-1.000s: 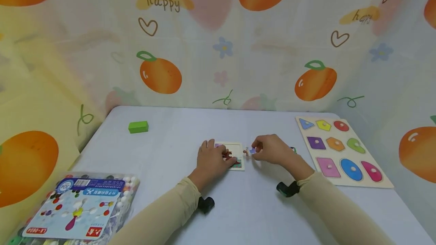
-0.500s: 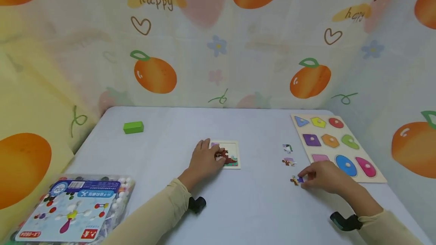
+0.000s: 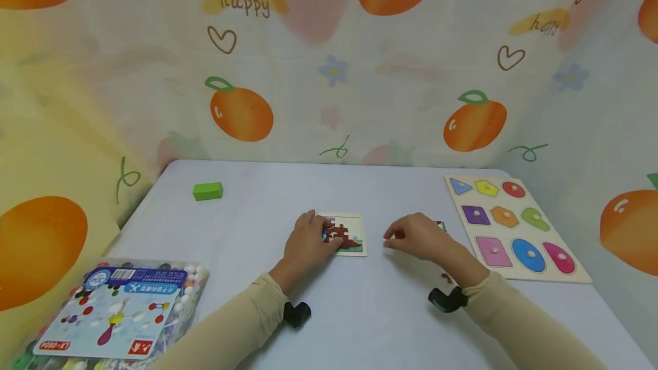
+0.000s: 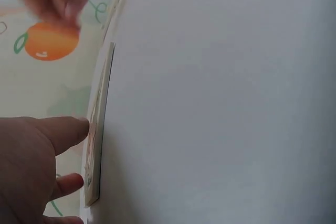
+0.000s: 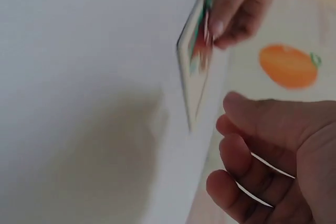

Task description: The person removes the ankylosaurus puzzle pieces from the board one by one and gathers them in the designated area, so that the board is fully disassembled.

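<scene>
In the head view my left hand (image 3: 308, 244) rests on the left part of a small framed jigsaw puzzle (image 3: 354, 249) that shows a brown animal picture. The left wrist view catches its fingers touching the board (image 4: 94, 166) from above. To the right of the puzzle, my right hand (image 3: 418, 238) hovers over the table with loosely curled fingers. Nothing shows between its thumb and fingers (image 5: 236, 156) in the right wrist view. A loose jigsaw piece (image 3: 447, 277) lies by the right wrist, and another piece (image 3: 441, 225) peeks out behind that hand.
A peg board of coloured shapes (image 3: 560, 233) lies at the right of the table. At the back left sits a green block (image 3: 208, 191). A clear box of small balls with a blue label (image 3: 115, 313) occupies the front left corner. A patterned curtain (image 3: 334, 101) hangs behind.
My right hand first carried a jigsaw piece beside the puzzle, then was at that piece near the peg board. Now it is back toward the puzzle, without the piece. My left hand stays on the puzzle.
</scene>
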A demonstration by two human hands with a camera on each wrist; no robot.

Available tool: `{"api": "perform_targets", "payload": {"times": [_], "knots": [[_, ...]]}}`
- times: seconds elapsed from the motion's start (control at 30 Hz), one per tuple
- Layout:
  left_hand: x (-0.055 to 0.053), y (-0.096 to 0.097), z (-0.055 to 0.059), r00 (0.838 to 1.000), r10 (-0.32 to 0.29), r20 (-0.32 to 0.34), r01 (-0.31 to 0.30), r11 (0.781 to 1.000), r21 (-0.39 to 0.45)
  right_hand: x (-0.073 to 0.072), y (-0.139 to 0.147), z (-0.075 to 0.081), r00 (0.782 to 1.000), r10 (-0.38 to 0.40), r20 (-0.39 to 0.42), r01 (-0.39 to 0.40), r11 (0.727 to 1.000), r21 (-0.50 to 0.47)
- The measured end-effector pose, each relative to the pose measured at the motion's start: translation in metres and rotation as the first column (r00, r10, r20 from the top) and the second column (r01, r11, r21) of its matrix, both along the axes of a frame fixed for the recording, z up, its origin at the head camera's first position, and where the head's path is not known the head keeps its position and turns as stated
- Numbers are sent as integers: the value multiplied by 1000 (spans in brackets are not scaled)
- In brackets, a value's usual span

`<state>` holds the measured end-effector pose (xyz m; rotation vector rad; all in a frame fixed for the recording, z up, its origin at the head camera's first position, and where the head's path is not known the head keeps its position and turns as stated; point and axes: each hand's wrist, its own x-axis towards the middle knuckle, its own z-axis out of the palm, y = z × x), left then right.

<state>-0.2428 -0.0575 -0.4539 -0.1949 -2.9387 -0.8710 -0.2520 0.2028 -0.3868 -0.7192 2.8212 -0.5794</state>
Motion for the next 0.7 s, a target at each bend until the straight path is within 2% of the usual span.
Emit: {"api": "perform_targets", "payload": {"times": [0.1,0.27,0.4,0.5,0.7], "knots": [[1,4,1,1000,13,-1,-13,999,-43,-18,-37,-7,997,55,-61,-52,997,51],[2,12,1,1000,2,-16,-4,995,-95,-36,-69,-18,995,62,-81,-50,988,144],[5,14,4,999,-1,-54,-6,992,-128,-41,-79,-21,995,55,-83,-42,988,151],[6,14,7,997,12,-82,-26,986,-164,-43,-83,-22,992,81,-101,-66,987,147],[6,11,11,998,40,-54,-51,975,-217,-46,-92,-21,980,148,-130,-124,976,177]]}}
